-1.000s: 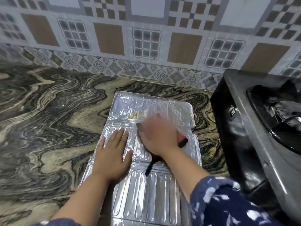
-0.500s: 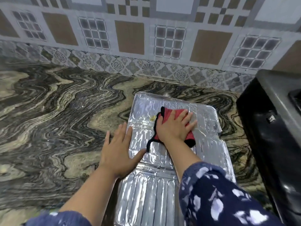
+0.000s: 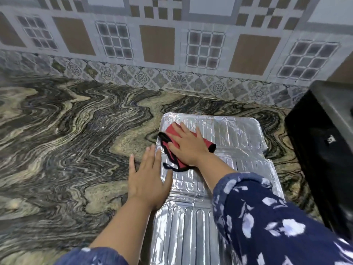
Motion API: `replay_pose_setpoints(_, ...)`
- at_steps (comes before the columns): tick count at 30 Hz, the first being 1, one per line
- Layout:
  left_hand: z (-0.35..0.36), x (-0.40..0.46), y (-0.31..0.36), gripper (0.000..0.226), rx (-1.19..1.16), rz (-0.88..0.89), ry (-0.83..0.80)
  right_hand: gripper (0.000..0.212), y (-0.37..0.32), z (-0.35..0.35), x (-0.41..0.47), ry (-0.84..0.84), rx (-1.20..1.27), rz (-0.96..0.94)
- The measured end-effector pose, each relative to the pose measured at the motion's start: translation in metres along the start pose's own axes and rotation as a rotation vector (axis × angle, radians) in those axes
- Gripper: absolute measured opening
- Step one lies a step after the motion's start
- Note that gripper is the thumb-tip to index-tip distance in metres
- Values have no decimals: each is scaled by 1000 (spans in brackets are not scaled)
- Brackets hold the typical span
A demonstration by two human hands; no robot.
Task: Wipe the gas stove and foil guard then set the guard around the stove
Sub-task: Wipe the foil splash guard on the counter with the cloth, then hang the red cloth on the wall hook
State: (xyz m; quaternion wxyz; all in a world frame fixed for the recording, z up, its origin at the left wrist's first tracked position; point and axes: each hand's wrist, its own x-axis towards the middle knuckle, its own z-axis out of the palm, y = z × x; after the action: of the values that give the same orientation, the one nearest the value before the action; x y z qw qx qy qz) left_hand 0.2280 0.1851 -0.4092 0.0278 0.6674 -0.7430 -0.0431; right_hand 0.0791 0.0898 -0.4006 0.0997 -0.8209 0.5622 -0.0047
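Observation:
The silver foil guard [image 3: 235, 134] lies flat and folded on the marbled counter, ribbed panels running toward me. A red cloth with black trim [image 3: 171, 130] rests on its far left corner. My right hand [image 3: 188, 146] presses flat on the cloth, fingers spread toward the far left. My left hand [image 3: 147, 176] lies flat, palm down, across the guard's left edge, half on the counter, holding nothing. The black gas stove [image 3: 322, 142] stands at the right edge, only its left side showing.
The marbled stone counter [image 3: 63, 142] spreads wide to the left of the guard. A patterned tile wall [image 3: 158, 46] closes the back. My blue flowered sleeve [image 3: 267, 219] covers the guard's near right part.
My right hand has slid the cloth from the guard's middle to its far left corner. My left hand shifted left onto the guard's edge. The view panned left, so less of the stove shows.

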Motion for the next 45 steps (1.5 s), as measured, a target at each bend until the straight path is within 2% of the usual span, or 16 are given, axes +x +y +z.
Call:
replay_pose_setpoints(4, -3, -1, 1, 79, 32, -7, -30, 56, 8, 6, -48, 28, -19, 60)
replay_pose_setpoints(9, -3, -2, 0, 82, 66, 11, -65, 68, 44, 4, -82, 24, -25, 360)
replay_pose_setpoints(12, -3, 5, 2, 81, 84, 28, -69, 69, 68, -3, -72, 21, -23, 565)
replay_pose_setpoints(15, -4, 18, 7, 81, 76, 39, -53, 68, 77, -9, -47, 32, -13, 688)
replay_pose_setpoints(18, -1, 29, 6, 80, 73, 51, -41, 64, 73, -11, -15, 48, 16, 671)
replay_pose_setpoints(21, 2, 32, 4, 80, 86, 57, -40, 61, 57, -9, 2, 56, 14, 531)
replay_pose_setpoints(25, 2, 32, 5, 79, 96, 46, -74, 61, 35, 2, -26, 45, 16, 309)
replay_pose_setpoints(29, -3, 34, 6, 79, 78, 42, -128, 62, 31, -10, -67, -96, 173, 207)
replay_pose_setpoints(30, -6, 36, 7, 78, 78, 31, -168, 59, 32, -16, -77, -83, 266, 215)
replay_pose_setpoints(32, -14, 41, 11, 77, 70, -17, -259, 50, 36, -26, -94, 85, 421, 304)
replay_pose_setpoints(34, -23, 47, 20, 70, 5, -47, -251, 43, 41, -31, -108, 241, 379, 445)
replay_pose_setpoints(37, -34, 57, 45, 53, -192, 42, -54, 42, 42, -25, -121, 189, 293, 582)
replay_pose_setpoints(38, -35, 58, 56, 50, -224, 108, -47, 42, 41, -22, -122, 189, 298, 596)
replay_pose_setpoints(41, -35, 59, 82, 48, -243, 199, -172, 35, 36, -15, -122, 298, 350, 630)
replay_pose_setpoints(43, -36, 57, 88, 53, -263, 197, -181, 33, 36, -16, -120, 345, 447, 656)
replay_pose_setpoints(45, -41, 54, 91, 57, -432, 158, -209, 38, 39, -22, -117, 345, 578, 646)
